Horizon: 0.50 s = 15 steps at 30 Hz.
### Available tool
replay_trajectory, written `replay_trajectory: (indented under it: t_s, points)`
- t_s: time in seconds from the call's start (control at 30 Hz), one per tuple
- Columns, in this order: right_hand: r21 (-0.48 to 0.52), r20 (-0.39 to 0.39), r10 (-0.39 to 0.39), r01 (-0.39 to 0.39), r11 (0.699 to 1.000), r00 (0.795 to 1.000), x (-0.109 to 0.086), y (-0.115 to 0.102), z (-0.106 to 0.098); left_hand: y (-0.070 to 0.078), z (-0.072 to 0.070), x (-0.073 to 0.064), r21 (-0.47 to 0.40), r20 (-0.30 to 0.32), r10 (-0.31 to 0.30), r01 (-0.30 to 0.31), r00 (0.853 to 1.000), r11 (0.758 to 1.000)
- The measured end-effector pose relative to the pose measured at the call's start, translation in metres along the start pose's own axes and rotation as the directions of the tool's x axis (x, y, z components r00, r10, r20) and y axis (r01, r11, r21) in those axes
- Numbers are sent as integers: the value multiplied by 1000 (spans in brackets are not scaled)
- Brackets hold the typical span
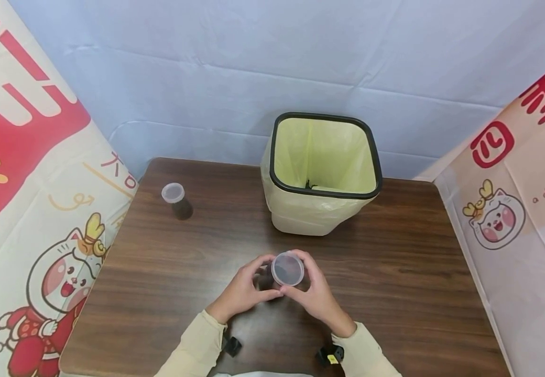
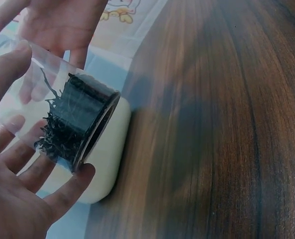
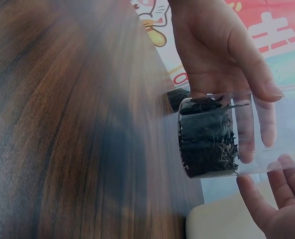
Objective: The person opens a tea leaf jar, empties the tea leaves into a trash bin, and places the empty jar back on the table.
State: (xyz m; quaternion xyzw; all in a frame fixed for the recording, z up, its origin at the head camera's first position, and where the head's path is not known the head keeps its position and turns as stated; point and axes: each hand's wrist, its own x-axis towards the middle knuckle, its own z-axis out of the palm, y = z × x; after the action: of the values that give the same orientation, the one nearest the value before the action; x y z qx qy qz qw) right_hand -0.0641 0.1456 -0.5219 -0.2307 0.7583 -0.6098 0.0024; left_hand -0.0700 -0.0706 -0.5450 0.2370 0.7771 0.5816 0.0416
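A clear plastic jar (image 1: 287, 269) with a translucent lid is held between both hands above the near middle of the table. Dark, dry shreds like loose tea leaves (image 2: 75, 114) fill its lower part. My left hand (image 1: 239, 291) grips it from the left, thumb on the near side and fingers round the far side. From the right, my right hand (image 1: 318, 294) holds the same jar, thumb and fingers curved about its upper part near the lid. In the right wrist view, the jar's base (image 3: 184, 144) hangs above the tabletop.
A second lidded jar (image 1: 173, 193) with dark contents stands at the table's back left. Beyond the hands is a bin (image 1: 296, 220) with a pale yellow liner and black rim, something small and dark inside. The brown wooden table (image 1: 409, 293) is bordered by printed cloth.
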Motion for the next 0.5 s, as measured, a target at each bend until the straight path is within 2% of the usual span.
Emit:
replay_trajectory:
  t_s: [0.37,0.5]
  points:
    - [55,28,-28,26,998,999,-2,4,-3,2,-4,2,-17,52,-23,24,998,1000]
    - [68,34,-13,11,998,999,-2,3,-3,2,-4,2,-9,44,-9,10,999,1000]
